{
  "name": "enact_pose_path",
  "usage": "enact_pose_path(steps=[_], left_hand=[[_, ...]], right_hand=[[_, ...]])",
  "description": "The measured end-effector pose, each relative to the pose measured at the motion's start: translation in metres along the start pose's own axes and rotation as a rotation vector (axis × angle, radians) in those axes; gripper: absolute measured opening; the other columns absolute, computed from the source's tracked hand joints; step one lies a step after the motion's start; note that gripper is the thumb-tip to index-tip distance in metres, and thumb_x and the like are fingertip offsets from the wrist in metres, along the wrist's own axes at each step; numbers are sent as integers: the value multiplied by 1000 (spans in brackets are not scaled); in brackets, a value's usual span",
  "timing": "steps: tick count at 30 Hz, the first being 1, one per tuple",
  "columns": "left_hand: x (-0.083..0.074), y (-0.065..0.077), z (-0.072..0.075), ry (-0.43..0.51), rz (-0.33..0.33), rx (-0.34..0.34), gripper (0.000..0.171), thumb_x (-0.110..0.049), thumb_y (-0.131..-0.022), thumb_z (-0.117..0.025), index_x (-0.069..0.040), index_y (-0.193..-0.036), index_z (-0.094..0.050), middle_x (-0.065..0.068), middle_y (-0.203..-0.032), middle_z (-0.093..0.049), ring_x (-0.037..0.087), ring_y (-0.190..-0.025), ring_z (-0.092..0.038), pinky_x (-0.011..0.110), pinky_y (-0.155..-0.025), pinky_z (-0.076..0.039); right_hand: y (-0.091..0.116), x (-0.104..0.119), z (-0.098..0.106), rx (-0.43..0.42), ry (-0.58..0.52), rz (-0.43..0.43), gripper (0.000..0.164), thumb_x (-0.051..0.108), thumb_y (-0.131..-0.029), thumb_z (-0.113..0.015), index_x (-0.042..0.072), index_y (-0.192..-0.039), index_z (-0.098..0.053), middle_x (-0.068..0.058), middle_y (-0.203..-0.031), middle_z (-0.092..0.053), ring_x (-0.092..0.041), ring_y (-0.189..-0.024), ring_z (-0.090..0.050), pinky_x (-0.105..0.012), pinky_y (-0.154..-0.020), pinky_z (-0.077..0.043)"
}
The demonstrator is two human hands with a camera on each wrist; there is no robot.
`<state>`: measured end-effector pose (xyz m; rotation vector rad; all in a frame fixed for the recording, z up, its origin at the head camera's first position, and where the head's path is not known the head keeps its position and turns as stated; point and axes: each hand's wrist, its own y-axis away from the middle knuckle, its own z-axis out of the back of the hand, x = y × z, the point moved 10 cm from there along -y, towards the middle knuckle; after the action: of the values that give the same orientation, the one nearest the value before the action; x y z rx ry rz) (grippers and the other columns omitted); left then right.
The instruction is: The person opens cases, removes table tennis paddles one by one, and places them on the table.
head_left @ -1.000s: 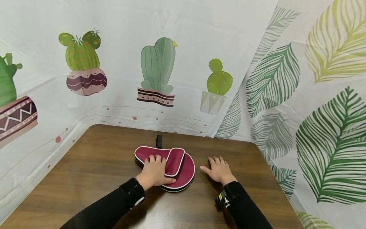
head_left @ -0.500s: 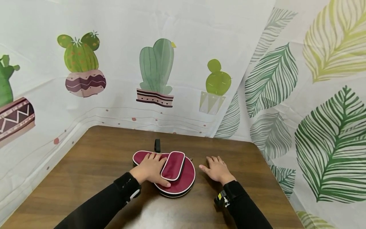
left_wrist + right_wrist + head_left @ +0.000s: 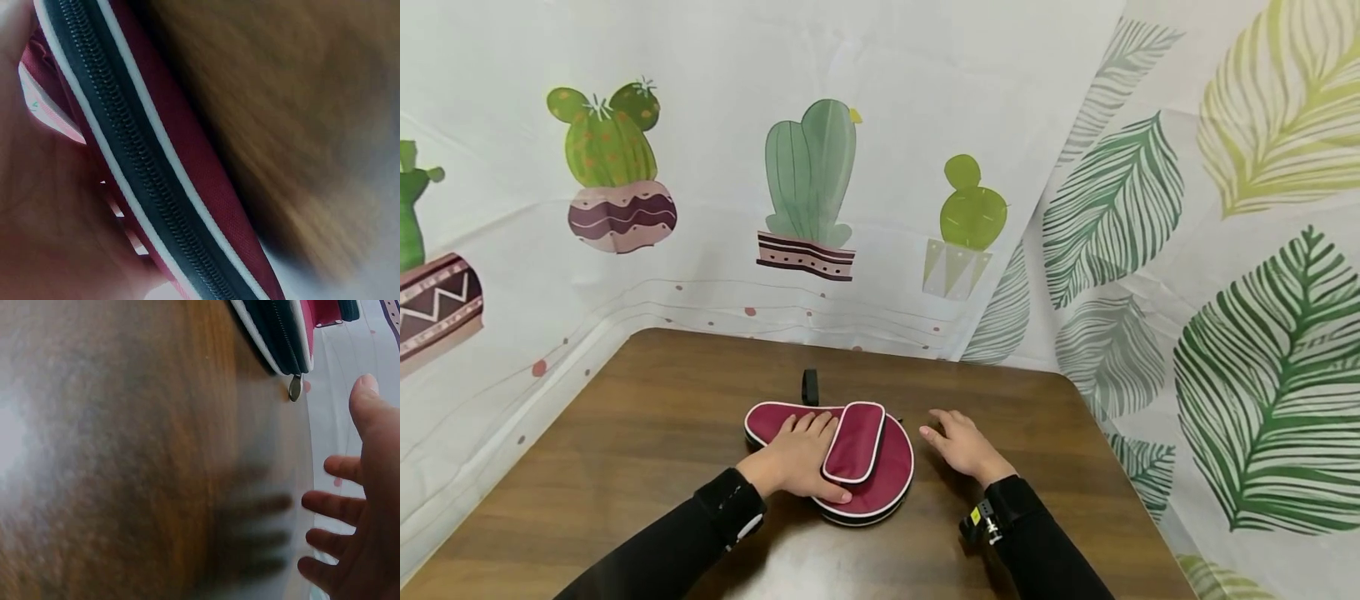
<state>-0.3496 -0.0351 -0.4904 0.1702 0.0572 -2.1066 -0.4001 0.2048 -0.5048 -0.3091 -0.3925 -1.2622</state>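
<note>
A dark red table tennis paddle case (image 3: pixel 891 468) with white piping lies on the table, its round end to the right and narrow end to the left. My left hand (image 3: pixel 799 461) rests on its top, fingers spread beside the raised pocket (image 3: pixel 855 442) and thumb along the near side. A black zipper (image 3: pixel 140 159) runs along the case's side in the left wrist view. Right of the case, my right hand (image 3: pixel 964 447) hovers low with fingers loosely extended, holding nothing. In the right wrist view a metal zipper pull (image 3: pixel 295 389) hangs at the case's edge.
The brown wooden table (image 3: pixel 685 392) ends at a white cloth backdrop (image 3: pixel 715 150) printed with cacti. Another cloth with leaf prints (image 3: pixel 1262 375) hangs along the right side. A black strap loop (image 3: pixel 809 387) stands up behind the case.
The case has shifted a little toward me and turned slightly, with my left hand moving along on it. My right hand has drifted slightly left, its fingers a bit more bent.
</note>
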Motion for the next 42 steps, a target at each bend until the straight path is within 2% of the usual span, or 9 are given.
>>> enact_pose_path(steps=[7,10,15,19,23,26,32,36,42], left_hand=[[-11,12,0,11,-6,5,121,-80,-68,-68,3,-151,-37,22,-154,-39,46,-140,-37,66,-112,-27],[-15,16,0,13,0,10,122,-80,-68,-68,3,-151,-37,23,-154,-40,46,-140,-38,67,-112,-28],[-22,23,-1,10,9,19,123,-83,-67,-67,2,-150,-38,21,-153,-41,44,-139,-40,66,-111,-30],[-28,28,0,4,11,36,125,-84,-66,-67,2,-150,-38,21,-153,-41,44,-138,-41,65,-111,-31],[-30,31,3,-1,20,40,125,-83,-65,-68,3,-150,-38,21,-153,-41,43,-138,-41,65,-110,-32],[-31,32,4,-4,24,39,124,-83,-65,-68,3,-150,-38,21,-153,-42,43,-138,-41,65,-110,-32],[-30,33,2,-4,22,47,124,-83,-66,-68,2,-151,-38,20,-153,-41,43,-139,-41,65,-111,-32],[-30,33,2,-13,21,44,124,-84,-66,-67,2,-150,-38,20,-153,-42,42,-138,-41,64,-110,-32],[-30,33,3,-22,15,39,123,-84,-66,-66,2,-150,-39,20,-152,-42,42,-137,-42,64,-110,-33]], right_hand=[[0,26,-3,-40,31,166,38,15,-101,-59,6,-137,-58,-12,-127,-63,-32,-125,-56,-50,-105,-45],[-1,38,-7,-28,29,240,38,4,-97,-59,5,-135,-60,-11,-122,-65,-30,-120,-58,-48,-102,-47],[0,52,-18,23,61,326,42,-5,-93,-58,3,-135,-60,-12,-127,-64,-30,-123,-57,-47,-105,-45],[1,56,-24,47,125,338,43,-3,-92,-59,5,-134,-61,-11,-130,-62,-31,-127,-55,-46,-107,-44],[2,60,-23,41,129,339,41,0,-94,-60,8,-134,-62,-11,-132,-60,-34,-128,-53,-48,-108,-43],[3,64,-22,18,139,367,38,2,-95,-60,10,-131,-65,-11,-131,-61,-34,-126,-54,-49,-107,-43],[1,63,-20,-77,251,386,31,9,-92,-65,16,-122,-70,-9,-125,-62,-31,-118,-58,-47,-100,-47],[-1,64,-21,-95,308,391,23,13,-92,-67,15,-115,-70,-11,-124,-61,-32,-115,-59,-48,-96,-50],[2,71,-18,-146,350,444,4,18,-93,-69,15,-96,-70,-5,-104,-64,-27,-98,-62,-42,-86,-52]])
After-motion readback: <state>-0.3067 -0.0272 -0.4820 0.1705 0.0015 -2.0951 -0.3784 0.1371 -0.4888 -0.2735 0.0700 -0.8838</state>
